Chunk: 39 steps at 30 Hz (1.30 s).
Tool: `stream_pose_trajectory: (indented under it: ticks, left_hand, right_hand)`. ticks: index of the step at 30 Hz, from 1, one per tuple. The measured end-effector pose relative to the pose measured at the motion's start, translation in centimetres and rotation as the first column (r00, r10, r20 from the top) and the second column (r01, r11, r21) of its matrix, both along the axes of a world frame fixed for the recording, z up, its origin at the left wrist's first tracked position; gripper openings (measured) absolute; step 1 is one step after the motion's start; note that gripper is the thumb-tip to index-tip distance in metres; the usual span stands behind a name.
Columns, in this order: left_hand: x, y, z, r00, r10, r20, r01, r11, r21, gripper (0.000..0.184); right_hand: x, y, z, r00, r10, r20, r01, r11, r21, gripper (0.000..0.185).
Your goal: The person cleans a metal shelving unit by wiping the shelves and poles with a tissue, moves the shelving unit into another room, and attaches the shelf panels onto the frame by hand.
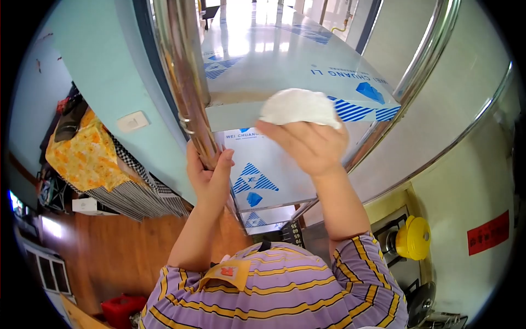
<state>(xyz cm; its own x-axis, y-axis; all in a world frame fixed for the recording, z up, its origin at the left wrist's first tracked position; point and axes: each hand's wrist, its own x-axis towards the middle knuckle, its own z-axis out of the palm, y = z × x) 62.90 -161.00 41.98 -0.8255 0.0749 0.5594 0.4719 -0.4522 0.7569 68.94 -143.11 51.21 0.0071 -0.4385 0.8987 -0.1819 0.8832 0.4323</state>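
My right hand [312,145] presses a white cloth or pad [300,107] against the front edge of a shiny metal shelf [285,68] printed with blue marks. Its fingers lie over the lower part of the pad. My left hand [208,172] is wrapped round the lower part of a round metal post [189,82] at the shelf's left side. Below the top shelf is a lower metal shelf [268,181], also with blue printing.
A wall switch [132,122] sits on the pale wall at left, near a yellow patterned cloth [85,151]. A yellow pot [413,237] stands on a stove at lower right. A red container [123,311] is on the wooden floor [126,247].
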Motion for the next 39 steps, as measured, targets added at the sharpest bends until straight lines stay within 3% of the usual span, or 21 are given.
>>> stream_pose_trajectory:
  ticks: [5,7,10,13,16,19,23,26,27,28,30,36,37,39]
  left_hand:
    - [-0.2,-0.1,-0.1,1.000,0.011,-0.009,-0.011,1.000,-0.025,0.037]
    - [0.0,0.0,0.3,1.000,0.018,0.001,-0.018,0.999,-0.030,0.038]
    - [-0.3,-0.1,-0.1,0.999,0.019,-0.032,-0.021,0.999,-0.039,0.038]
    - [-0.4,0.1,-0.3,0.999,0.009,-0.031,-0.010,1.000,-0.026,0.038]
    - [-0.2,0.1,0.0,1.000,-0.004,0.001,0.004,1.000,-0.020,0.038]
    - [-0.5,0.0,-0.4,1.000,-0.004,-0.023,0.004,1.000,-0.012,0.037]
    - [-0.5,-0.2,-0.2,0.999,-0.024,-0.031,0.023,1.000,-0.019,0.036]
    - [-0.5,-0.3,-0.2,0.999,-0.030,-0.030,0.029,0.999,-0.031,0.038]
    - [-0.3,-0.3,-0.1,0.999,-0.029,-0.020,0.028,0.999,-0.039,0.039]
    - [-0.2,-0.4,0.1,1.000,-0.028,-0.012,0.027,0.998,-0.048,0.041]
    - [-0.3,-0.6,-0.1,1.000,-0.017,-0.019,0.016,0.997,-0.077,0.045]
    - [-0.4,-1.0,0.0,0.999,-0.048,-0.025,0.044,0.992,-0.117,0.046]
    - [-0.5,-0.7,0.0,0.997,0.007,-0.079,-0.015,0.995,-0.096,0.046]
    - [-0.6,-1.0,0.1,0.997,-0.050,-0.057,0.044,0.994,-0.097,0.047]
  right_hand:
    - [2.6,4.6,-0.9,0.978,-0.199,-0.062,0.203,0.978,0.049,0.028]
    - [4.2,6.1,-1.5,0.966,-0.258,0.007,0.258,0.966,-0.022,0.026]
    - [4.9,9.3,-1.7,0.939,-0.309,-0.154,0.303,0.951,-0.064,0.025]
    - [5.9,10.2,-1.4,0.940,-0.298,-0.163,0.281,0.952,-0.122,0.026]
    - [7.3,9.7,-1.5,0.954,-0.298,-0.005,0.292,0.938,-0.186,0.024]
    - [9.0,7.9,-1.5,0.948,-0.270,0.167,0.314,0.875,-0.368,0.027]
    - [10.7,6.4,-0.7,0.995,-0.058,0.076,0.094,0.722,-0.686,0.035]
    - [9.7,2.7,3.5,0.992,0.128,0.018,-0.069,0.635,-0.769,0.035]
    - [8.9,2.1,4.1,0.952,0.291,0.096,-0.115,0.629,-0.769,0.032]
    - [7.5,1.8,4.5,0.923,0.304,0.236,-0.078,0.749,-0.658,0.029]
    - [4.8,-0.5,5.3,0.889,0.092,0.448,0.112,0.906,-0.408,0.027]
    - [2.4,-5.1,6.0,0.881,0.030,0.472,0.156,0.924,-0.350,0.027]
    - [2.1,-5.6,6.1,0.856,0.032,0.516,0.180,0.916,-0.357,0.026]
    - [2.0,-7.0,6.4,0.811,0.096,0.577,0.177,0.900,-0.399,0.027]
